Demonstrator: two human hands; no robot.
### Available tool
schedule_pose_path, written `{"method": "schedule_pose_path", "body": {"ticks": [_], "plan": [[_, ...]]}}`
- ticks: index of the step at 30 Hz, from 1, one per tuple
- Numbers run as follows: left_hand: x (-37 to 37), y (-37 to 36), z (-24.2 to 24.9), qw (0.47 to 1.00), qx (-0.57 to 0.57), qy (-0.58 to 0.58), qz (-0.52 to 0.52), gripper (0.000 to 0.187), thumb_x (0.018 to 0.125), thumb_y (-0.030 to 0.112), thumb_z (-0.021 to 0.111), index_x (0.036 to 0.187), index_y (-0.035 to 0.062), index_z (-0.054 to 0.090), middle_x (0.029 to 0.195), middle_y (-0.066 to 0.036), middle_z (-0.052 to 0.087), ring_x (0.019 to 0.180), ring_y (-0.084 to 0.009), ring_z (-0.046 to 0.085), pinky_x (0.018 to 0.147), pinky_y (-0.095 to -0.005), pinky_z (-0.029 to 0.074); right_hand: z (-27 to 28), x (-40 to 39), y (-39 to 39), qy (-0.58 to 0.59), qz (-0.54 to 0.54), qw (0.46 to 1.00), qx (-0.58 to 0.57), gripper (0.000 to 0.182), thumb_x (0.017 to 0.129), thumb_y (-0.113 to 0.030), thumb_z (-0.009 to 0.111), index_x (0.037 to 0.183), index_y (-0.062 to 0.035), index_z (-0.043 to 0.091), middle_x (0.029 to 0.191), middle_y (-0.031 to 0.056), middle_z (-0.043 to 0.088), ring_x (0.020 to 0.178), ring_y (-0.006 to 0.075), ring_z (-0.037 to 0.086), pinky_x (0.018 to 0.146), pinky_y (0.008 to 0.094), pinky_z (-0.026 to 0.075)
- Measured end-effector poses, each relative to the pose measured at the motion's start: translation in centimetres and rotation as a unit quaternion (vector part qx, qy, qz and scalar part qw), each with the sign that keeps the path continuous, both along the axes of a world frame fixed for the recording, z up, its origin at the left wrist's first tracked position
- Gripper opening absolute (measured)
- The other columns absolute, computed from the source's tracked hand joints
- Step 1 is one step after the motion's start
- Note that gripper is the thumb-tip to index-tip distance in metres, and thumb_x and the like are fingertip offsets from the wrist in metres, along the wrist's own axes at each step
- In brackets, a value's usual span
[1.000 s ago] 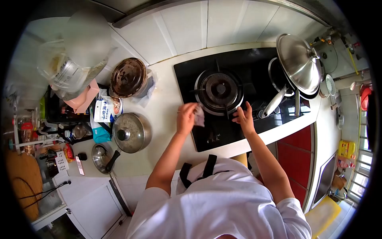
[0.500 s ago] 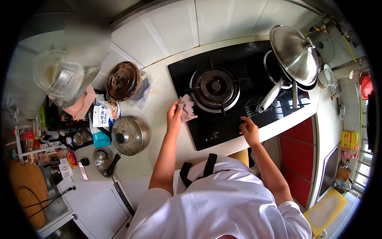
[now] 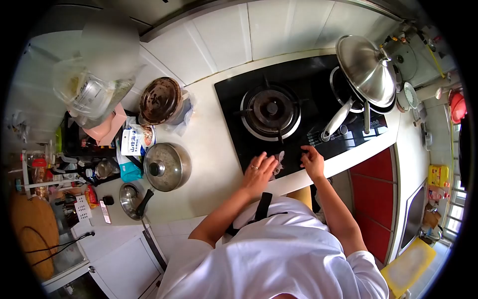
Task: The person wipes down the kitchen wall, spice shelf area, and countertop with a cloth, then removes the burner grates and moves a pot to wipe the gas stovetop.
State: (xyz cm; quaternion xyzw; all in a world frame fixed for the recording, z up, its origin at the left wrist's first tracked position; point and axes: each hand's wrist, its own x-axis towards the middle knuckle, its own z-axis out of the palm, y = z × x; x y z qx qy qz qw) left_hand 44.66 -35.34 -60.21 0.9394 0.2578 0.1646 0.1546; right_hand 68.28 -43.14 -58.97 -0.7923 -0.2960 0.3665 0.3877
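Observation:
My left hand [image 3: 260, 172] presses a crumpled, greyish-pink cloth [image 3: 279, 162] onto the front left of the black glass gas hob [image 3: 231, 117]. Its fingers partly cover the cloth, and a ring shows on one of them. Just behind it is the left burner [image 3: 271, 108], bare of any pan. At the hob's front edge rests my right hand [image 3: 312, 163], its fingers half curled. Thumb and forefinger are apart, with nothing visible between them. A control knob [image 3: 342, 130] lies to the right of this hand, below a pan handle [image 3: 338, 119].
A pan with a domed steel lid [image 3: 362, 70] covers the right burner. On the counter to the left stand a glass-lidded pot [image 3: 167, 167], a small steel pan [image 3: 130, 199], a brown lid [image 3: 160, 99] and food packets [image 3: 134, 142]. A yellow board [image 3: 409, 266] lies far right.
My left hand has moved the cloth from the hob's left edge, beside the burner, right and toward me to its front edge. My right hand stays nearly in place.

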Motion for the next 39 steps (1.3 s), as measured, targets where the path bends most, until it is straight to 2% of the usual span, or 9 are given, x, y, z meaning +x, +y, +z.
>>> {"method": "schedule_pose_path", "body": {"ticks": [3, 7, 10, 16, 20, 25, 29, 37, 39], "plan": [[0.1, 2.7, 1.0, 0.992, 0.031, 0.012, 0.122, 0.045, 0.083, 0.013, 0.06, 0.128, 0.0105, 0.058, 0.133, -0.004, 0.05, 0.126, -0.0339, 0.041, 0.099, -0.053, 0.039, -0.6, 0.3, -0.1, 0.013, 0.004, 1.0, 0.004, 0.025, 0.089, -0.009, 0.059, 0.113, -0.0052, 0.065, 0.066, 0.003, 0.06, 0.056, 0.0129, 0.064, 0.056, 0.0261, 0.051], [-0.3, 6.8, 0.6, 0.962, 0.032, 0.037, 0.27, 0.046, 0.09, 0.018, 0.06, 0.135, 0.0073, 0.052, 0.144, -0.009, 0.045, 0.138, -0.0377, 0.032, 0.11, -0.0512, 0.031, -1.2, 0.5, -0.6, 0.056, 0.013, 0.998, 0.021, 0.024, 0.092, -0.005, 0.057, 0.114, -0.0033, 0.063, 0.072, 0.0041, 0.06, 0.061, 0.0113, 0.063, 0.059, 0.0258, 0.053], [1.1, 4.6, 0.4, 0.964, 0.021, 0.044, 0.262, 0.052, 0.09, 0.021, 0.062, 0.138, 0.0045, 0.048, 0.144, -0.012, 0.043, 0.138, -0.0384, 0.032, 0.111, -0.0494, 0.03, -1.3, 0.3, -0.8, 0.06, 0.016, 0.998, 0.032, 0.024, 0.092, -0.005, 0.057, 0.115, -0.0027, 0.063, 0.074, 0.0045, 0.06, 0.064, 0.0118, 0.062, 0.062, 0.0266, 0.053], [4.0, -0.1, 1.0, 0.997, -0.032, 0.02, 0.068, 0.063, 0.084, 0.023, 0.066, 0.14, 0.0054, 0.044, 0.144, -0.012, 0.039, 0.134, -0.0376, 0.033, 0.11, -0.0531, 0.029, -0.8, -0.4, -1.3, 0.046, 0.028, 0.997, 0.05, 0.026, 0.088, -0.001, 0.056, 0.113, -0.0019, 0.062, 0.076, 0.006, 0.061, 0.068, 0.0143, 0.063, 0.066, 0.0276, 0.052], [3.9, 1.1, 1.6, 0.993, -0.016, 0.056, 0.104, 0.055, 0.085, 0.021, 0.066, 0.136, 0.0133, 0.047, 0.141, -0.01, 0.04, 0.135, -0.038, 0.032, 0.11, -0.0577, 0.027, -2.0, -0.3, -2.4, 0.009, 0.057, 0.995, 0.077, 0.03, 0.082, 0.004, 0.057, 0.11, -0.0024, 0.064, 0.084, 0.0072, 0.061, 0.073, 0.0164, 0.063, 0.07, 0.0282, 0.052], [4.5, -1.7, 0.8, 0.993, -0.034, 0.066, 0.089, 0.075, 0.083, 0.027, 0.069, 0.145, 0.0018, 0.036, 0.147, -0.018, 0.033, 0.137, -0.0417, 0.028, 0.113, -0.0549, 0.025, 1.2, -1.7, -3.5, -0.09, 0.061, 0.994, 0.031, 0.027, 0.081, 0.003, 0.06, 0.105, -0.0064, 0.068, 0.088, 0.0108, 0.062, 0.079, 0.0219, 0.064, 0.072, 0.0307, 0.053], [7.3, -3.4, 0.0, 0.993, -0.051, 0.043, 0.095, 0.076, 0.084, 0.027, 0.067, 0.146, 0.0026, 0.031, 0.149, -0.017, 0.032, 0.138, -0.0407, 0.029, 0.114, -0.0539, 0.024, 2.2, -3.3, -4.9, -0.181, 0.036, 0.981, 0.06, 0.028, 0.084, 0.0, 0.058, 0.108, -0.0104, 0.068, 0.095, 0.0109, 0.063, 0.082, 0.03, 0.064, 0.075, 0.0376, 0.054], [8.0, -3.0, -0.8, 0.957, -0.144, -0.213, 0.132, 0.048, 0.086, 0.005, 0.055, 0.134, 0.0088, 0.05, 0.141, -0.019, 0.041, 0.13, -0.0446, 0.037, 0.109, -0.0551, 0.028, 4.6, -3.4, -1.9, -0.355, 0.241, 0.892, 0.142, 0.052, 0.08, -0.013, 0.069, 0.128, -0.0015, 0.054, 0.137, 0.0173, 0.048, 0.128, 0.0376, 0.045, 0.108, 0.0418, 0.039], [5.6, -2.6, 0.1, 0.963, -0.091, -0.155, 0.2, 0.05, 0.084, 0.007, 0.058, 0.133, 0.009, 0.051, 0.143, -0.018, 0.041, 0.131, -0.0428, 0.037, 0.11, -0.0537, 0.029, 3.4, -3.3, -1.6, -0.341, 0.334, 0.874, 0.089, 0.07, 0.077, -0.021, 0.072, 0.139, -0.0005, 0.045, 0.148, 0.0184, 0.038, 0.138, 0.0384, 0.034, 0.115, 0.0439, 0.03]]}}
